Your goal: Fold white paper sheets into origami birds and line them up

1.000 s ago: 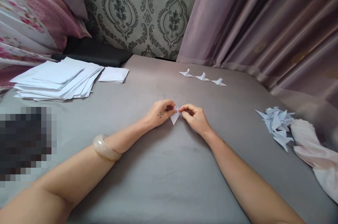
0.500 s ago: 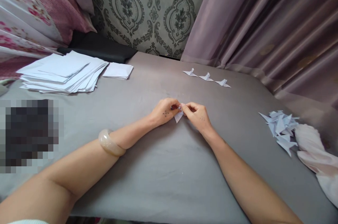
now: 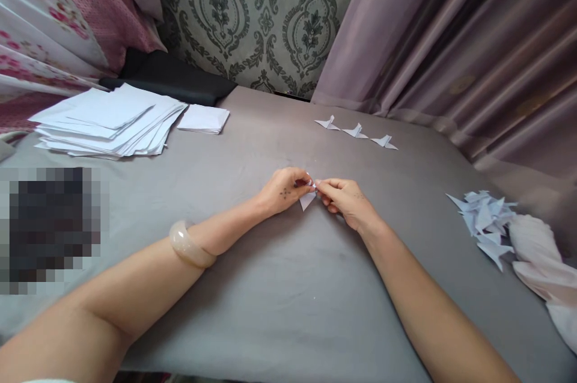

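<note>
Far left of the left hand, pink-and-white floral fabric (image 3: 42,40) hangs in soft folds; nearer the wearer on that side sits a dark patch (image 3: 53,223), too pixelated to identify; beyond and left of the left hand lies a loose, uneven stack of flat white paper sheets (image 3: 108,112), with a smaller, neater stack of white rectangular paper (image 3: 204,119) just beside it; a glossy, pale, rounded bangle (image 3: 192,245) circles the left forearm. The left hand (image 3: 286,190) is closed in a pinch, thumb and forefinger gripping a small white folded-paper piece (image 3: 307,200), which is between the two hands above a smooth grey cloth surface (image 3: 252,311); its sharp, flat triangular tip points toward the wearer and slightly left, its visible long axis slanting from the fingertips down to that tip; its upper part is mostly hidden by fingers. The right hand (image 3: 345,198) pinches its upper right edge, the other fingers curled; beyond the right hand, three white, winged folded-paper shapes (image 3: 356,130) stand in a slanting row; well right of it lies a heap of pointed, pale folded-paper pieces (image 3: 484,214), touching a crumpled, pinkish-white cloth (image 3: 541,245).
</note>
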Demonstrator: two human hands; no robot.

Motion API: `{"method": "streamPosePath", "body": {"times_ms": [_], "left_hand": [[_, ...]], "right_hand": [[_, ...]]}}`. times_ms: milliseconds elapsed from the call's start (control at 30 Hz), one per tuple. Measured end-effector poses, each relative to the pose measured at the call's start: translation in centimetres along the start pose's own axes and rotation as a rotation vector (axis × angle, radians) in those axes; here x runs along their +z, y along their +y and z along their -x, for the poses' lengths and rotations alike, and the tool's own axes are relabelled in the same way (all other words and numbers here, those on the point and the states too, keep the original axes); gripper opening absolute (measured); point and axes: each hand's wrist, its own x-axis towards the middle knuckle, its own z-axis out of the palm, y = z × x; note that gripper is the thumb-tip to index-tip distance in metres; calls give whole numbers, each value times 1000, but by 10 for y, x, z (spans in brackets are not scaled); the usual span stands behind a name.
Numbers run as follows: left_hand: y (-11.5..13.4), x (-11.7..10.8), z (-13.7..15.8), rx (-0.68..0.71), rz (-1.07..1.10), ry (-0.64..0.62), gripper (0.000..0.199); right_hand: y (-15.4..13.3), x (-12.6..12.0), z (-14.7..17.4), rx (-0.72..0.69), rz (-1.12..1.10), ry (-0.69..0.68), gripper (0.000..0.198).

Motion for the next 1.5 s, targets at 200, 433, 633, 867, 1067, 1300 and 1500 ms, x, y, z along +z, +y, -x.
{"method": "streamPosePath", "body": {"times_ms": [200,433,633,867,1067,1300,1500], "left_hand": [[-5,2,0,23,-24,5,13],[-9,3,-2,40,-11,10,15],[-8,3,-1,47,6,4,15],[-4,2,-1,75,13,2,17],[0,0,0,24,26,9,16],[1,0,0,29,13,23,15],[0,1,0,35,17,28,14]], "right_hand": [[3,-2,-3,47,-101,8,29],[4,-4,-4,32,-47,-31,24],[1,-4,-2,7,26,-1,21],[3,-6,0,-68,162,-40,19],[12,-17,-2,-273,281,-15,21],[17,-15,4,-512,418,86,14],[22,-10,3,-610,498,122,12]]}}
